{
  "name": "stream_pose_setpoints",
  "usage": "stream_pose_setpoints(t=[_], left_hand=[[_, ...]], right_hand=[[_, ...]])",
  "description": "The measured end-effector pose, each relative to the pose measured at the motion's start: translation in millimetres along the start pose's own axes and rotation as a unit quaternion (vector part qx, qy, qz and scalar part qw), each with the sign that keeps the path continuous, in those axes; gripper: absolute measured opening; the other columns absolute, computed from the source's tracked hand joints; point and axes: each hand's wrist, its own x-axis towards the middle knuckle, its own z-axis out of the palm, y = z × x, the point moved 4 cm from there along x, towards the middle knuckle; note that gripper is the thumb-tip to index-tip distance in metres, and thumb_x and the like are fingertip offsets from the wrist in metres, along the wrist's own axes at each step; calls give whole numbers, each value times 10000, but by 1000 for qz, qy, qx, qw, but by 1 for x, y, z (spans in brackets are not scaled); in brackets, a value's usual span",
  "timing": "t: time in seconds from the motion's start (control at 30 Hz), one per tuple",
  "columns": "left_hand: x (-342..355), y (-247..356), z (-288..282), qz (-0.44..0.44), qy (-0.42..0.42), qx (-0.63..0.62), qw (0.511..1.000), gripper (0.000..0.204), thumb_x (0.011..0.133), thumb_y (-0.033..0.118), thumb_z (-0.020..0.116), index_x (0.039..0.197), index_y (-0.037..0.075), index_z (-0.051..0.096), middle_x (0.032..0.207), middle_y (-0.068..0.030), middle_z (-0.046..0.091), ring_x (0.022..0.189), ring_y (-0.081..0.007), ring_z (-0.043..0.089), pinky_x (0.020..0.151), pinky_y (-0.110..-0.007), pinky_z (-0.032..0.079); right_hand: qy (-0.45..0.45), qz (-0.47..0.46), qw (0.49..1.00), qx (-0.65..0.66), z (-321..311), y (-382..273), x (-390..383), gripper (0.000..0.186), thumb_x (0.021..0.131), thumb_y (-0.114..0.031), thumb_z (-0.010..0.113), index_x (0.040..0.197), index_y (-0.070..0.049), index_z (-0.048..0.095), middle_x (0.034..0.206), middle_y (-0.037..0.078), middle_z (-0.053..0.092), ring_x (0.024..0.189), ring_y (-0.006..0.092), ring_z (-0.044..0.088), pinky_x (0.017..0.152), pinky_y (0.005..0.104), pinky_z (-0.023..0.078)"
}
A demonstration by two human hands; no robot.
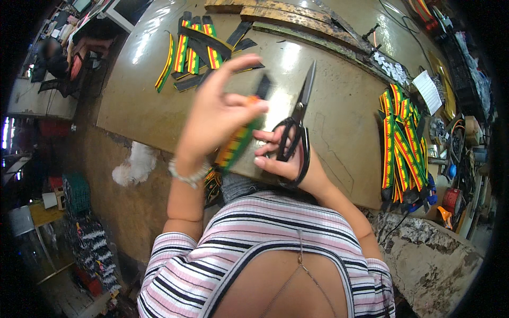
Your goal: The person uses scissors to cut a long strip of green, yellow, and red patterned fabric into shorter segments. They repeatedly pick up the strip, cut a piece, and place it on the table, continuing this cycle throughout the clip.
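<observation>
My left hand (209, 116), smeared a little by motion, is closed on a striped strap (236, 148) in green, yellow and red. The strap's dark end sticks up past my thumb, and its lower part hangs toward the table's near edge. Its index finger is raised and curved away from the thumb. In my right hand (289, 168) is a pair of black-handled scissors (300, 106), with fingers through the loops. The blades point away from me and look closed. They are apart from the strap, just to its right.
Similar straps and black strips (196, 47) lie loosely at the far left of the table (339, 106). A larger strap pile (403, 143) sits at the right edge. Wooden boards (286, 18) cross the back. A white fluffy thing (135, 163) is on the floor at left.
</observation>
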Motion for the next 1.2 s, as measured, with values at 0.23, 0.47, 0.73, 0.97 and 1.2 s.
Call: stream_pose_setpoints(t=[0.23,0.47,0.73,0.97,1.2], left_hand=[[-30,-1,19,160,-186,166,955,233,823,-22,700,1029,16,598,1185,-129,620,919,-197,678,791,-305,569],[-23,14,-19,74,-141,-14,987,306,855,-41,668,1159,-5,670,1192,-67,591,737,-36,605,589,-164,458],[-17,17,-24,-1,-201,-14,979,599,784,-94,689,1342,-64,474,1398,-154,452,951,-180,676,826,-278,595],[-18,-3,-16,-32,-180,-85,979,630,796,-23,732,1367,-24,466,1204,-139,601,828,-124,706,637,-159,519],[-21,-14,-15,-51,-191,-98,975,694,810,-13,729,1419,-20,396,884,-91,706,808,-102,698,637,-149,499]], right_hand=[[188,-215,956,63,-50,-46,15,300,841,-94,750,971,-71,481,784,26,585,663,136,608,637,248,500],[-36,-45,998,8,-52,-32,-8,606,946,-575,435,1191,-25,500,1073,119,596,916,180,583,768,313,501],[-153,32,934,-320,-22,-20,-36,468,806,-283,706,1135,-15,509,962,158,606,882,315,611,806,389,495],[-46,1,860,-508,-13,-40,-34,629,710,-413,818,1116,-23,537,946,167,612,908,358,621,771,423,500],[23,-68,839,-540,-10,-55,-37,650,623,-468,872,1009,-17,606,845,129,626,761,328,656,670,412,519]])
